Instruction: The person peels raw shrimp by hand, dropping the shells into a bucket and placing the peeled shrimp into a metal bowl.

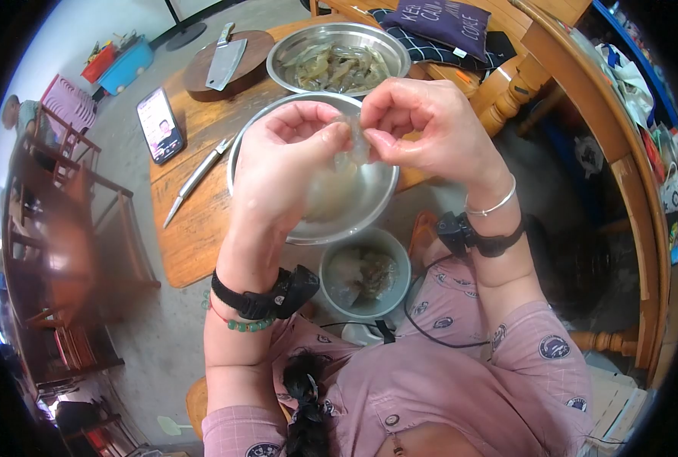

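Observation:
My left hand (282,156) and my right hand (434,126) meet above a metal basin (373,202), each in a closed pinch. Between the fingertips is a translucent, greyish shrimp (353,142), partly hidden by the fingers and blurred. The basin has a pale, cloudy bottom, half covered by my left hand. Beyond it, a second steel bowl (293,38) holds several raw grey shrimp (339,68). Below the basin, a grey bucket (328,295) contains dark, wet scraps that look like shells.
On the wooden table (190,251) lie a knife (198,181) and a phone (158,126). A cleaver (226,62) rests on a round chopping board (260,52). A purple cushion (446,23) lies behind the bowl. Wooden chair rails (636,221) stand at the right.

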`<state>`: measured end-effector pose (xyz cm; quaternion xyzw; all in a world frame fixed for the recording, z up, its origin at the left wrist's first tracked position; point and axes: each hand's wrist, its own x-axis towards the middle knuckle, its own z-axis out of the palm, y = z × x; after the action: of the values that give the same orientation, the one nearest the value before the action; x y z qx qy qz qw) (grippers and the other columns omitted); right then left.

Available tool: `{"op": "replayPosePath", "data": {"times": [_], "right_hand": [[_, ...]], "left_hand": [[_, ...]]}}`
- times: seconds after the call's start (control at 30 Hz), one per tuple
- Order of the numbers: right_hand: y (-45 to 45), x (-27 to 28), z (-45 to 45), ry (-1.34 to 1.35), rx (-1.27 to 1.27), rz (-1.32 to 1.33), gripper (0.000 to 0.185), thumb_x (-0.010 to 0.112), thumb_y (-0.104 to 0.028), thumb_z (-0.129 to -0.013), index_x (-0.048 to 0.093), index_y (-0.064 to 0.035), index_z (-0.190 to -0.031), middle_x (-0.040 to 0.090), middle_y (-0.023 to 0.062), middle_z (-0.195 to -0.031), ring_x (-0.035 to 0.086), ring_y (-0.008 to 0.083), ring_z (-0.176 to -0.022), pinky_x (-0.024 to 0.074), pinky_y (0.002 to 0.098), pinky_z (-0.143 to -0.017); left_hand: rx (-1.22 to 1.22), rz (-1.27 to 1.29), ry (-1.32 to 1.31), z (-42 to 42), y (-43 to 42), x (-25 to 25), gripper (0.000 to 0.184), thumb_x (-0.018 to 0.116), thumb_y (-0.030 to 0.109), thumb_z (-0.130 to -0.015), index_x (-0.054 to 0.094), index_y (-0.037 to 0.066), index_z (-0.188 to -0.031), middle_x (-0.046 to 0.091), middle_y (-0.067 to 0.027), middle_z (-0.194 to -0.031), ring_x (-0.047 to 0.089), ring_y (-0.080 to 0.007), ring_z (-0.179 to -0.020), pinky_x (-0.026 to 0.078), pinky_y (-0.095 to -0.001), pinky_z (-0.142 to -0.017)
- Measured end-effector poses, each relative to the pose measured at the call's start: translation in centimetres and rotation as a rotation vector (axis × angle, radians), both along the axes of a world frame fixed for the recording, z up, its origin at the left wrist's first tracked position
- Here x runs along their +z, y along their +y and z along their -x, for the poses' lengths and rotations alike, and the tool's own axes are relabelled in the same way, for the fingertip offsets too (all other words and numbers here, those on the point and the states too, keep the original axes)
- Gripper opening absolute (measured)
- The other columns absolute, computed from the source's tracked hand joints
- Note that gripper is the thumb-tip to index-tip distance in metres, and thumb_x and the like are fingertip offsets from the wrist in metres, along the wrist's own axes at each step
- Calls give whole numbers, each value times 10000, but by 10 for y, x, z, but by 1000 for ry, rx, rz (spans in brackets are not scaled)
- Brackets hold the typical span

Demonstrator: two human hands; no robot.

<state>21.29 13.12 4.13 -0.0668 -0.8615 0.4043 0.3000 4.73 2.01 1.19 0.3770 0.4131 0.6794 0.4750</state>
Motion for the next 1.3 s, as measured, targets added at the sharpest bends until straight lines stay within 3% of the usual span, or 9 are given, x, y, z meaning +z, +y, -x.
{"op": "replayPosePath", "data": {"times": [0.53,0.63,0.7,0.83,0.9,1.13,1.2,1.3], "right_hand": [[-3,1,3,-12,-60,-251,111,667,2,-720,576,9,-782,606,71,-684,607,101,-597,505,236,-559],[-3,-3,4,50,-100,-173,105,665,10,-726,579,8,-786,592,55,-670,595,73,-601,496,222,-561],[-2,-2,3,-4,-104,-29,126,625,76,-769,597,10,-873,580,-9,-758,586,36,-671,491,177,-605],[0,-3,3,20,-125,32,128,623,68,-797,594,10,-906,589,-6,-800,597,41,-712,501,179,-647],[0,-2,4,92,0,220,91,653,8,-815,585,11,-876,618,5,-778,613,48,-714,502,190,-631],[4,2,-1,6,87,133,111,640,12,-839,583,14,-934,631,21,-804,631,60,-746,519,195,-668],[3,4,-3,-40,121,291,96,625,31,-833,583,16,-918,626,25,-797,636,65,-719,516,194,-648],[3,3,-3,-19,97,281,91,615,40,-826,580,17,-907,618,23,-776,640,73,-689,514,196,-615]], "left_hand": [[-9,28,-4,-3,1,-3,192,717,30,-811,626,-8,-975,657,-50,-872,624,-130,-779,488,-231,-724],[-12,17,-9,-2,1,-2,195,715,34,-812,624,-6,-979,649,-44,-876,622,-133,-783,486,-238,-737],[-17,-54,-10,-1,2,-4,201,714,38,-813,620,-4,-985,645,-44,-879,621,-136,-797,483,-249,-757],[-13,-45,-15,-1,2,-1,201,709,39,-815,617,-4,-988,645,-50,-892,619,-139,-808,481,-258,-769],[33,-33,-30,-3,2,2,166,667,-9,-790,618,-5,-948,664,-62,-849,634,-110,-769,501,-224,-700],[25,-44,-15,-2,-1,2,157,660,-9,-796,619,-3,-947,663,-63,-853,636,-115,-776,502,-233,-714],[12,-36,35,-1,-2,4,160,660,-12,-797,617,-7,-951,666,-67,-857,637,-116,-782,502,-233,-718],[-15,-85,35,0,1,-2,171,660,-20,-795,615,-12,-959,666,-74,-877,641,-122,-796,506,-234,-731]]}}
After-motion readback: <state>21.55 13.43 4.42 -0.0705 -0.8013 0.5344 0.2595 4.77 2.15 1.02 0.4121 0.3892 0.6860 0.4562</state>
